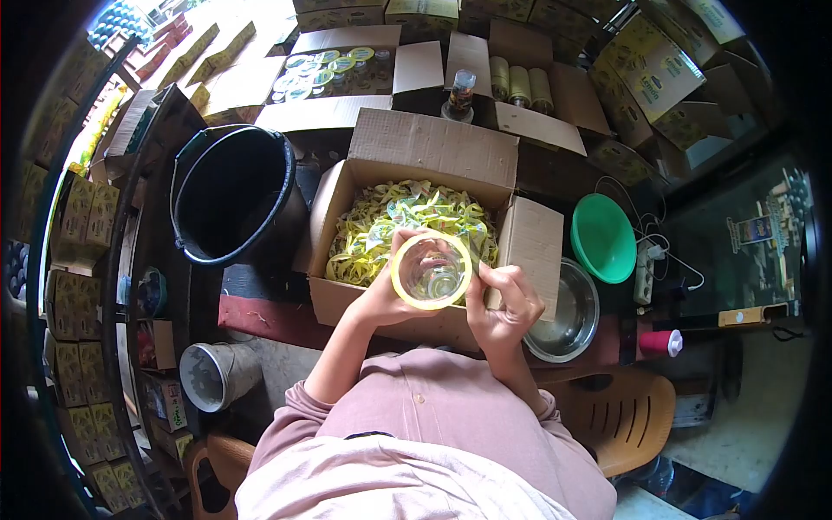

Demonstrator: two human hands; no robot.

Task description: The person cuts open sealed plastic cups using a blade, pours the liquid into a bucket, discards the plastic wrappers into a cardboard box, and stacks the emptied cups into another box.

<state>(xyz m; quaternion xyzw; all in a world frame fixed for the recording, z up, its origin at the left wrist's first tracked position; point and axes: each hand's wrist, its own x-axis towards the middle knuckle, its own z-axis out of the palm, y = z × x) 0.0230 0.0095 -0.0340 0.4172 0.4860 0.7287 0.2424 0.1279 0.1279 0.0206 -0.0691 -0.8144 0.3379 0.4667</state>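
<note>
My left hand (381,297) is wrapped round a clear cup-shaped container (433,282) with a yellow rim, its round opening facing up at me. To the right of the rim is my right hand (505,303), fingers curled and thumb and forefinger closed together. What they pinch, if anything, I cannot make out. Just beyond both hands stands an open cardboard box (433,143) filled with small yellow-and-green wrapped packets (390,208). The container hides part of the packets.
A black bucket (282,208) stands left, with a grey pail (221,377) lower down. On the right are a green bowl (604,238), a metal bowl (568,321), a pink thread spool (660,343) and a power strip (644,273). Behind, another carton (338,113) holds yellow-rimmed containers.
</note>
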